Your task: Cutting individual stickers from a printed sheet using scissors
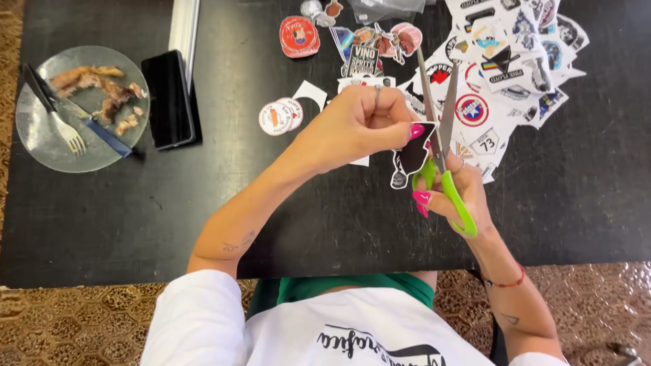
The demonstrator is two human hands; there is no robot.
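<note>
Green-handled scissors in right hand grip, black sticker pinched by left hand, sticker pile beyond

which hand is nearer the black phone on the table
Left. The left hand holds a sticker right of the phone; the right hand, holding scissors, is farther right.

**Sticker and scissors held above the black table**

A sticker cutout, mostly black with a white border, is pinched at its upper edge and hangs tilted over the table. Green-handled scissors meet its right side, their grey blades parted in a narrow V pointing away from the person, the handles low and gripped.
</note>
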